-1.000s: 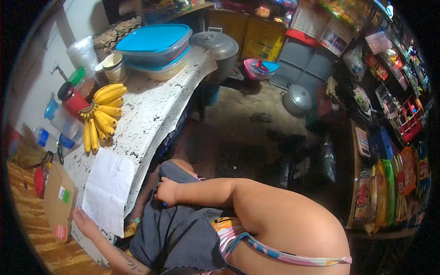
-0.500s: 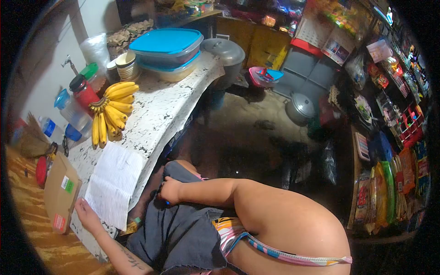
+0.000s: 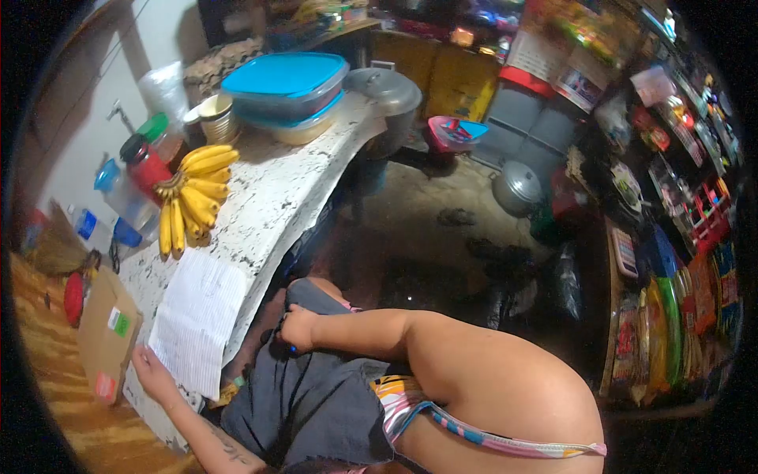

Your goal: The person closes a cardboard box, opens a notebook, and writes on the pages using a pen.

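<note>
A ruled sheet of paper (image 3: 200, 320) with a crease and some faint writing lies on the white, black-flecked counter (image 3: 272, 189). My left hand (image 3: 154, 375) rests at the sheet's lower left edge, its fingers loosely stretched and nothing visible in them. My right hand (image 3: 298, 326) is closed over the dark grey cloth on my leg (image 3: 316, 395). From under its fist sticks the blue end of what looks like a pen (image 3: 293, 348); the rest is hidden. Beside the left hand stands a flat cardboard box (image 3: 110, 336) with green and red labels.
Past the paper sit a bunch of bananas (image 3: 197, 193), a red jar (image 3: 146, 164), a clear pitcher (image 3: 122, 193), paper cups (image 3: 215, 118) and blue-lidded tubs (image 3: 284, 83). On the floor are a lidded pot (image 3: 517, 188) and a pink basin (image 3: 456, 133). Shelves of packets (image 3: 671, 332) line the right.
The view has shifted very slightly. My right hand has turned a little, so more of the blue end shows. My left hand stays by the paper's edge.
</note>
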{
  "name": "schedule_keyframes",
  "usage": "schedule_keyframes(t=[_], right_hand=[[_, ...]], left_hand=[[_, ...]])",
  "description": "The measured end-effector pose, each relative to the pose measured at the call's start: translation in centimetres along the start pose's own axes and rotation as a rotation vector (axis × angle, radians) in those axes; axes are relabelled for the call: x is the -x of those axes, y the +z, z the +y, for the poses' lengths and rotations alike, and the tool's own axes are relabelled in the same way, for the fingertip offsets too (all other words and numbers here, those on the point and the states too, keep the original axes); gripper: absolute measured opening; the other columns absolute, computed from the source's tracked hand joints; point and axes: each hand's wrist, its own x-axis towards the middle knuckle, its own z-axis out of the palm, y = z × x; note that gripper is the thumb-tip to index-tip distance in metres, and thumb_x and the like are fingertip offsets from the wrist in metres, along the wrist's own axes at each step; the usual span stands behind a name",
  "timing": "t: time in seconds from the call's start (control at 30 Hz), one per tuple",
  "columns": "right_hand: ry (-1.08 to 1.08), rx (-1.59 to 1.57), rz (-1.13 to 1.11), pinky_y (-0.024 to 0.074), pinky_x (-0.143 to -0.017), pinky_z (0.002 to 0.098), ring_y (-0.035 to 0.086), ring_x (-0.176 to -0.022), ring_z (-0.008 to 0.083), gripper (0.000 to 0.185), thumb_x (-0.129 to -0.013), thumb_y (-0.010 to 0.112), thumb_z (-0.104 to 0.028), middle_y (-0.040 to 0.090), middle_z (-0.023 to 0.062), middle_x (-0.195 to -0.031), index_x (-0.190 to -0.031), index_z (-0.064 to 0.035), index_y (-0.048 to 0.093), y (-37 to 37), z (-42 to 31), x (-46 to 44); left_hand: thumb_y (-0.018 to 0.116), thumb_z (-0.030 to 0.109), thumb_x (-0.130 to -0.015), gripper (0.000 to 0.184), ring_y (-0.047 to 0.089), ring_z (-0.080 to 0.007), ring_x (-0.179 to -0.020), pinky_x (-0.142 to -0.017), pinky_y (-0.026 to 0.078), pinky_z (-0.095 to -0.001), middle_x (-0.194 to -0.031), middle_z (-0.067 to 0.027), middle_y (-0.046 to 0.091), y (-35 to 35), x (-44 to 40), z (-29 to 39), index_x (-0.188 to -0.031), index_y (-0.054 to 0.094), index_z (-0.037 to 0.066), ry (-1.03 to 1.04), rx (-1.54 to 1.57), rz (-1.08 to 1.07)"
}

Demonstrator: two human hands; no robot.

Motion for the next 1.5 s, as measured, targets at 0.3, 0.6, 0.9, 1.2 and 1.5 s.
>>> schedule_keyframes(t=[0.3, 0.6, 0.9, 1.2, 1.5], right_hand=[[-0.077, -0.029, 0.12, 0.0464, -0.08, 0.0496, 0.065, -0.088, 0.0346, 0.022, -0.082, 0.066, -0.03, 0.068, 0.0151, -0.086, -0.093, -0.011, 0.068, -1.6, 0.2, 1.0], [-0.184, -0.447, 0.358, 0.0485, -0.075, 0.0498, 0.059, -0.079, 0.0414, 0.022, -0.092, 0.063, -0.025, 0.064, 0.0191, -0.083, -0.086, -0.0045, 0.066, -4.2, -1.3, 1.8], [-0.171, -1.449, -0.278, 0.0488, -0.094, 0.0363, 0.064, -0.103, 0.0235, 0.028, -0.093, 0.064, -0.019, 0.07, 0.0126, -0.113, -0.11, 0.0026, 0.069, -13.9, -3.6, 3.0], [-0.211, -1.53, 0.466, 0.0447, -0.063, 0.0291, 0.059, -0.069, 0.0171, 0.006, -0.088, 0.062, -0.006, 0.059, 0.0055, -0.075, -0.086, -0.0038, 0.057, -22.2, -8.7, -8.2], [-0.053, -1.11, 0.417, 0.0417, -0.058, 0.0225, 0.052, -0.065, 0.0062, 0.008, -0.09, 0.065, -0.007, 0.062, -0.0004, -0.075, -0.084, -0.0061, 0.059, -16.4, -8.9, -15.5]], left_hand=[[0.059, 0.015, -0.093, 0.02, 0.068, -0.0298, -0.097, -0.084, 0.051, -0.0391, -0.102, -0.0172, 0.07, -2.4, 2.2, 5.7, -0.108, 0.067, 0.004, 0.01, -0.177, 0.173], [0.07, 0.009, -0.083, 0.027, 0.063, -0.0229, -0.075, -0.069, 0.051, -0.0355, -0.085, -0.0127, 0.066, 0.4, 1.3, 2.6, -0.109, 0.063, 0.005, -0.075, 0.345, 0.202], [0.071, 0.012, -0.081, 0.029, 0.068, -0.0344, -0.086, -0.075, 0.053, -0.0428, -0.093, -0.0168, 0.07, 0.3, 1.3, 2.8, -0.108, 0.063, 0.009, -0.08, 0.26, 0.148], [0.069, 0.008, -0.08, 0.029, 0.068, -0.0368, -0.089, -0.078, 0.054, -0.0429, -0.096, -0.0198, 0.07, -0.5, 1.6, 3.7, -0.109, 0.064, 0.008, -0.083, 0.24, 0.154], [0.068, 0.006, -0.079, 0.031, 0.067, -0.0383, -0.092, -0.08, 0.054, -0.0444, -0.098, -0.0215, 0.069, -1.3, 1.8, 4.8, -0.11, 0.062, 0.004, -0.105, 0.192, 0.136]])
